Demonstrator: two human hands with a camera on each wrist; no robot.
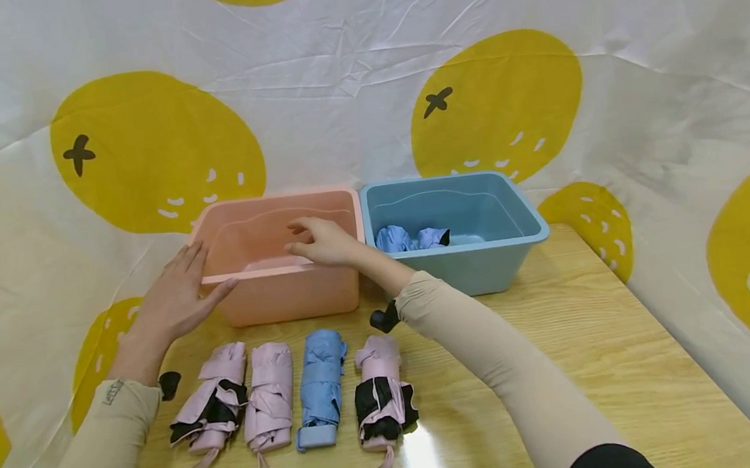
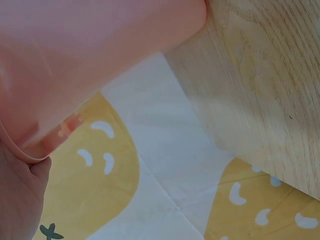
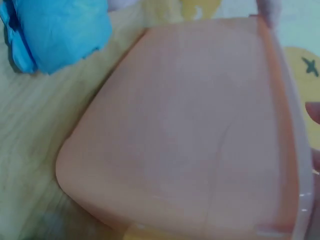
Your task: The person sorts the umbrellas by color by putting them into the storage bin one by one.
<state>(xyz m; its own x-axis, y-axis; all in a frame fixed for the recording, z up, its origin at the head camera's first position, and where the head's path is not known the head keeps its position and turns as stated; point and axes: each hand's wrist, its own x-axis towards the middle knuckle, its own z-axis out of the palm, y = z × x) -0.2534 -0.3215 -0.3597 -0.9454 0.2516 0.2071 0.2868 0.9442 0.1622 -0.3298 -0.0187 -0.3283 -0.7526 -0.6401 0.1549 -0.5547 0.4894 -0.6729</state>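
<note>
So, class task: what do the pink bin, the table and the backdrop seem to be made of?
Pink bin: seems moulded plastic, smooth and slightly glossy, with a rolled rim and rounded corners; the left hand rests on its rim.
Table: wood or wood-look laminate, visible grain, shiny glare.
Backdrop: looks like thin cloth, matte, creased and wrinkled.

I see bare desk open toward its right edge — four folded umbrellas crowd the front left, two bins block the back.
</note>
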